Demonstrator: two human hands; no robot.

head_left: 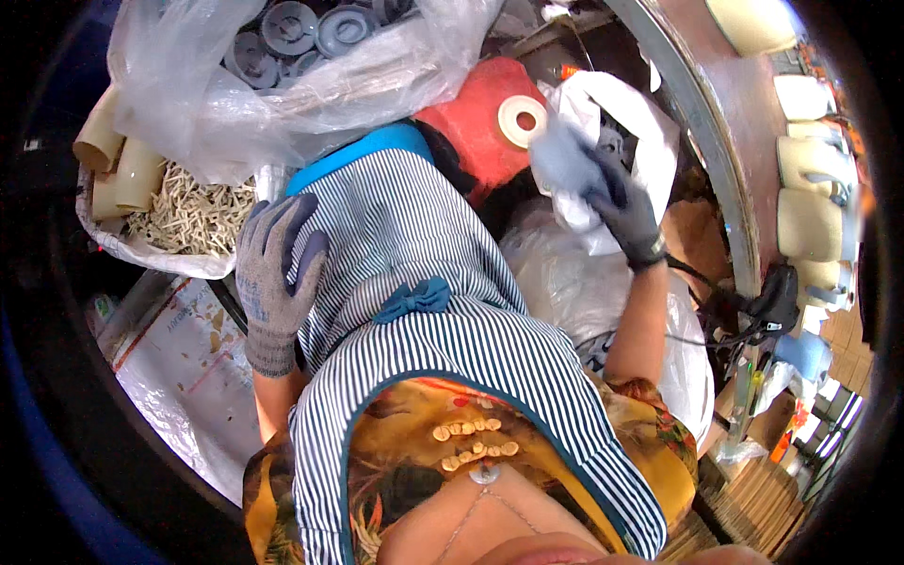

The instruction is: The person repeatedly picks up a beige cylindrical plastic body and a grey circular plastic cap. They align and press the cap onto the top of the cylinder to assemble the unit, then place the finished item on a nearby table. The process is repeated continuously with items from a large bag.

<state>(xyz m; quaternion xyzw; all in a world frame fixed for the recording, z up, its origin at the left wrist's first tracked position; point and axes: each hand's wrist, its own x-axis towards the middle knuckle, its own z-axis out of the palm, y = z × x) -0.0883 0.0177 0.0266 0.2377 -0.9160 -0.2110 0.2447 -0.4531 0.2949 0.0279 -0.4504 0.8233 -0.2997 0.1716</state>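
My left hand (276, 264), in a grey knitted glove, is held beside the striped apron (400, 221) over my lap. Its fingers are apart and nothing shows in them. My right hand (623, 209), in a dark grey glove, is closed on a blue-grey piece (568, 162), smeared by motion, so its kind cannot be made out. Beside that hand is a white bag (659, 141) with dark grey parts inside. A red object (480, 118) bearing a cream ring (521, 121) lies just left of the blurred piece.
At the upper left, a clear plastic bag (377, 89) holds several round grey plastic parts (289, 30). Below it, a container holds small beige sticks (193, 212) and cardboard tubes (138, 174). A curved metal edge (702, 104) runs along the right. Cream chairs (810, 207) stand beyond.
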